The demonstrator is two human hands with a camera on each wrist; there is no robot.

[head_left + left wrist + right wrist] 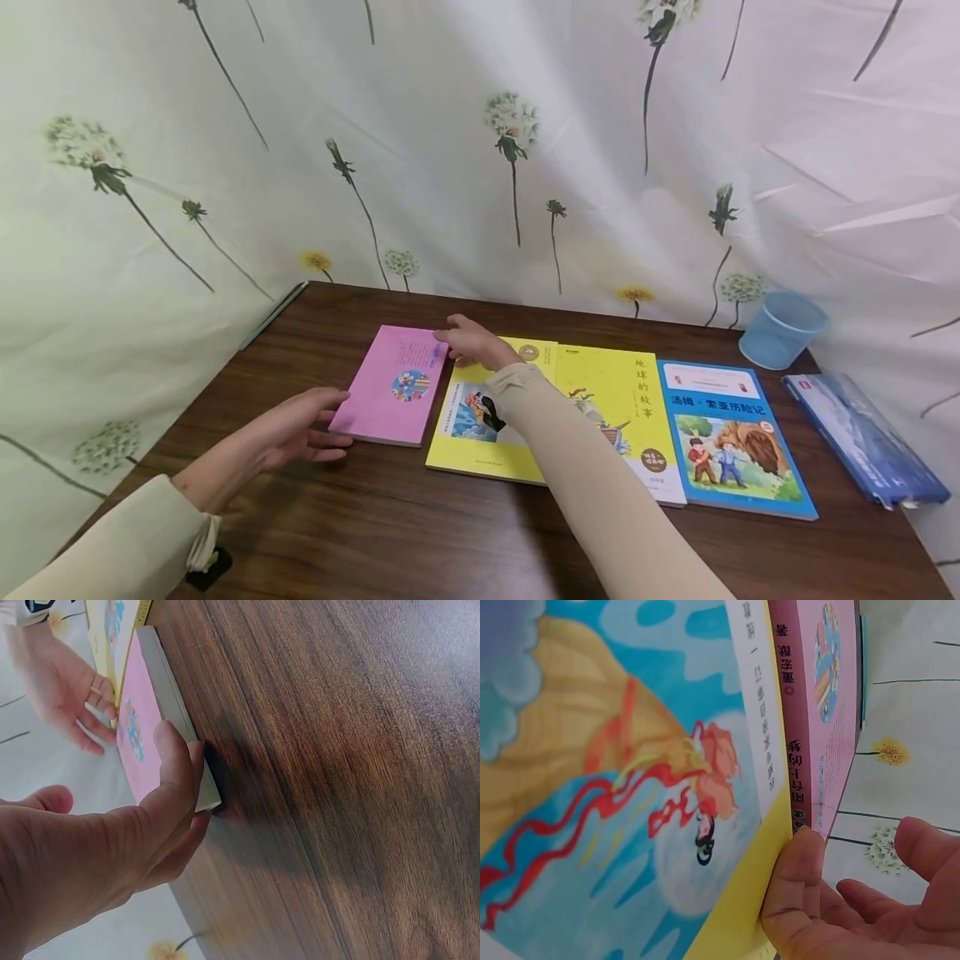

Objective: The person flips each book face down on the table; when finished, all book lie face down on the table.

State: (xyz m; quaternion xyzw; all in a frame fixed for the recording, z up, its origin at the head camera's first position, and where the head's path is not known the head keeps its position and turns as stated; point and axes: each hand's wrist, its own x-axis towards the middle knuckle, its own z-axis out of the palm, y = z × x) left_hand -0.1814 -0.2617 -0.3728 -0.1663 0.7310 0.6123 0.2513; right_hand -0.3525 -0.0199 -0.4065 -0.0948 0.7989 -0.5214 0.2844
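A pink book [386,396] lies flat on the brown table. At its near-left corner is my left hand [300,427], its fingertips at the edge. In the left wrist view, the left fingers [176,761] lie along the book's pale page edge, with the thumb held away. My right hand [480,343] is at the far-right corner, over the narrow gap to a yellow book [468,454] with a picture cover. One right fingertip [804,851] touches the pink spine [799,742] in the right wrist view; the other right fingers and thumb are spread loosely.
Another yellow book [637,417] and a blue illustrated book [738,454] continue the row rightward. A plastic-wrapped blue package [862,437] lies at the right table edge. Behind it stands a light-blue cup [776,333]. A dandelion-print curtain [450,192] hangs behind the table [405,533].
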